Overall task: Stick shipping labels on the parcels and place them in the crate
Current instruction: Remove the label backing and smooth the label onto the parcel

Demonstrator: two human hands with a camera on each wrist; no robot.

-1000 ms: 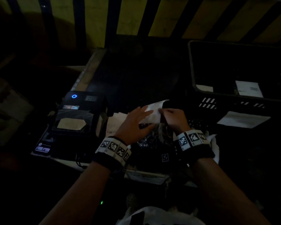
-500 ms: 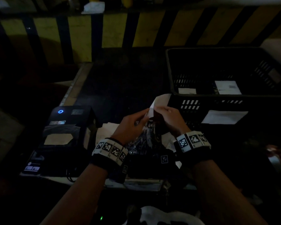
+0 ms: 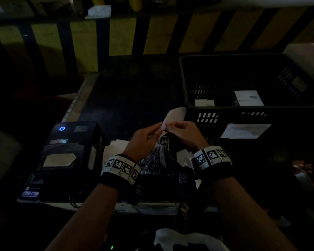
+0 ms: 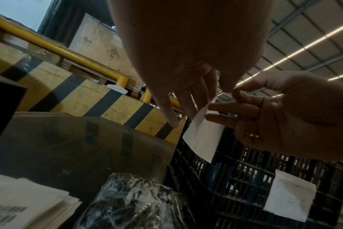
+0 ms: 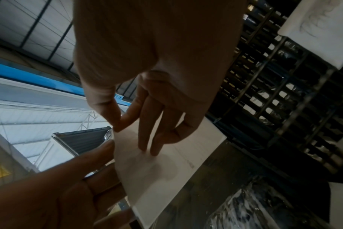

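Both hands hold a white shipping label [image 3: 173, 116] up in the air above a dark parcel in crinkled clear wrap [image 3: 159, 156]. My left hand [image 3: 159, 126] pinches the label's left edge with thumb and fingers [image 4: 205, 99]. My right hand [image 3: 168, 128] pinches the same upper corner between thumb and forefinger, while its other fingers [image 5: 147, 139] lie flat on the label's [image 5: 166, 167] face. The black slotted crate [image 3: 182, 82] stands just right of the hands. Inside it lie labelled parcels [image 3: 248, 97].
A black label printer [image 3: 67, 151] with a blue light sits on the left. A stack of white papers [image 3: 114, 147] lies between it and the parcel. A white sheet [image 3: 245, 130] is stuck on the crate's front wall. A yellow-and-black striped barrier [image 3: 123, 37] runs behind.
The hands have lifted the label off the parcel and turned it more upright, with the fingertips brought together at its corner. The head view has tilted up, showing more of the crate.
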